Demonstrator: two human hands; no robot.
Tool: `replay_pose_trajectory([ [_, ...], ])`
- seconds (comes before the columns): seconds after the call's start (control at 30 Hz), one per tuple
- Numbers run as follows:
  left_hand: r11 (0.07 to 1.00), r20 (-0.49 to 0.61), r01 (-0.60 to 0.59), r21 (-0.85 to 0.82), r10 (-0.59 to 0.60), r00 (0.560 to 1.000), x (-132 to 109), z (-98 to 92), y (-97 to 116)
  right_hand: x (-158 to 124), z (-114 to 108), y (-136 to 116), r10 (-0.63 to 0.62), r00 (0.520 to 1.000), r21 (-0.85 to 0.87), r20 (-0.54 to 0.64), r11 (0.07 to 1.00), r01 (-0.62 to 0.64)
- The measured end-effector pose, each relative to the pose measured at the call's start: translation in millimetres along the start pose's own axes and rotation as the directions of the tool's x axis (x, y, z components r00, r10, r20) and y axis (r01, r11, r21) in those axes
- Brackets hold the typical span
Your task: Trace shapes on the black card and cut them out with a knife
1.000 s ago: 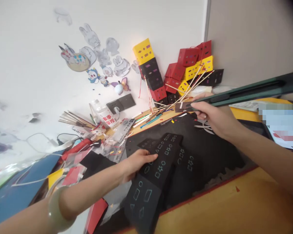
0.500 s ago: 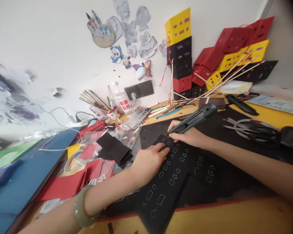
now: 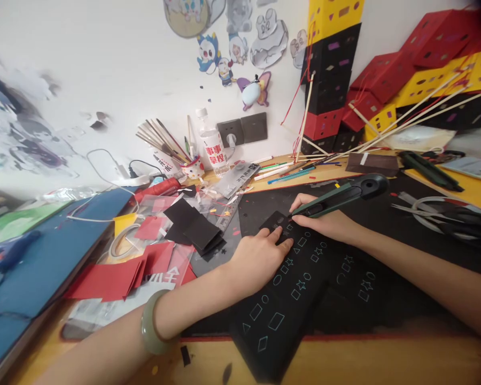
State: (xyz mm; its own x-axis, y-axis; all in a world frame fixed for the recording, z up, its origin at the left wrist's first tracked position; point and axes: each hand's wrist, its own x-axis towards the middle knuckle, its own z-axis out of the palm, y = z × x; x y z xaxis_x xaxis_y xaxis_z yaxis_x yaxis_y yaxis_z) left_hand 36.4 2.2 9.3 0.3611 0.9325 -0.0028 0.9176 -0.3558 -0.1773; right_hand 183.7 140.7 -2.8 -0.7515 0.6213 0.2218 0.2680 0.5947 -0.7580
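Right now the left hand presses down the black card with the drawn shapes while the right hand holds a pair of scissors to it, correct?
Not scissors: in the head view the right hand holds a green craft knife to the black card. The left hand does press the card down.

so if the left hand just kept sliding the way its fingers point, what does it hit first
Most likely the right hand holding the green cutter: the left hand lies flat on the black card, fingers aimed up and right toward it.

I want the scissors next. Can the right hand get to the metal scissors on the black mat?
Probably yes: the metal scissors lie uncovered beside the right hand, but it holds a green craft knife.
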Motion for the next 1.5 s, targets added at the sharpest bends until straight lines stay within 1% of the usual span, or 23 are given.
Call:
replay_pose_trajectory([
  [0.27, 1.000, -0.027, 0.005, -0.028, -0.006, 1.000, -1.2, 4.7, -0.5, -0.3, 1.0, 0.8, -0.014, 1.000, -0.016, 0.005, 1.000, 0.014],
  [0.47, 1.000, -0.040, 0.011, -0.028, -0.012, 0.999, -1.8, 4.4, -0.2, -0.2, 1.2, -1.4, -0.003, 1.000, -0.019, 0.010, 1.000, 0.004],
  [0.6, 0.999, -0.049, 0.037, -0.029, -0.038, 0.998, -1.4, 5.5, -1.8, 0.2, 1.6, -2.0, -0.014, 0.999, -0.041, 0.030, 0.999, 0.015],
  [0.67, 0.999, -0.043, 0.041, -0.028, -0.042, 0.998, -0.6, 7.0, -3.4, -0.1, 1.9, -1.9, -0.021, 0.999, -0.038, 0.043, 0.999, 0.023],
  [0.8, 1.000, -0.009, 0.004, -0.025, -0.004, 1.000, 2.3, 9.1, -5.7, -1.3, 2.7, -1.2, -0.027, 0.998, -0.021, 0.063, 0.999, 0.028],
  [0.87, 1.000, -0.002, -0.005, -0.009, 0.005, 1.000, 3.5, 9.4, -5.6, -1.8, 2.9, -1.4, -0.029, 0.998, -0.018, 0.061, 0.999, 0.031],
  [1.1, 0.998, -0.023, 0.019, 0.067, -0.017, 1.000, 3.4, 9.8, -2.3, -3.5, 1.3, -3.5, -0.046, 0.998, -0.045, 0.044, 0.998, 0.047],
  [1.37, 0.997, -0.036, 0.018, 0.073, -0.016, 0.999, 3.1, 10.3, -2.2, -6.0, 2.3, 1.8, -0.030, 0.999, -0.028, 0.029, 0.999, 0.031],
  [1.5, 0.997, -0.045, 0.026, 0.076, -0.022, 0.999, 3.8, 12.1, -2.3, -5.7, 2.5, 2.4, -0.045, 0.999, -0.029, 0.030, 0.999, 0.045],
])
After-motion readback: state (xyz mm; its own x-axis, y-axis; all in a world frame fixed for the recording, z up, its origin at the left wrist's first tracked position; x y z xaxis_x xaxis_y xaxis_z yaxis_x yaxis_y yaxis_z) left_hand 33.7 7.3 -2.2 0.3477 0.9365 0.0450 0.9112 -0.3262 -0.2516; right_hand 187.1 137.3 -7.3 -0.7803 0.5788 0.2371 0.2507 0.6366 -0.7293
